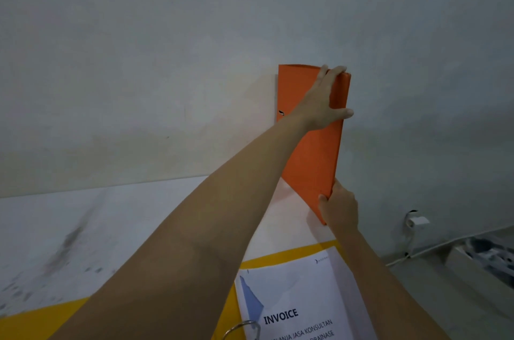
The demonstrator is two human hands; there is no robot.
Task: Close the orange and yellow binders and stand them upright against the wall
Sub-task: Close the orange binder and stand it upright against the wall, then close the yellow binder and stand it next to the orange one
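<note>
The closed orange binder [311, 156] stands upright at the back of the white table, against the wall [167, 61]. My left hand [324, 100] grips its upper front edge, fingers over the top corner. My right hand [340, 207] holds its lower front corner. The yellow binder [281, 257] lies open and flat on the table near me, with an invoice sheet [300, 295] on its right side and a metal ring [242, 330] showing at the bottom edge. My left forearm crosses over part of it.
The white table [97, 228] has grey smudges on its left part. Its right edge drops off beside the binders. Below on the right are a white plug [417, 221] with a cable along the floor and a box [484, 259].
</note>
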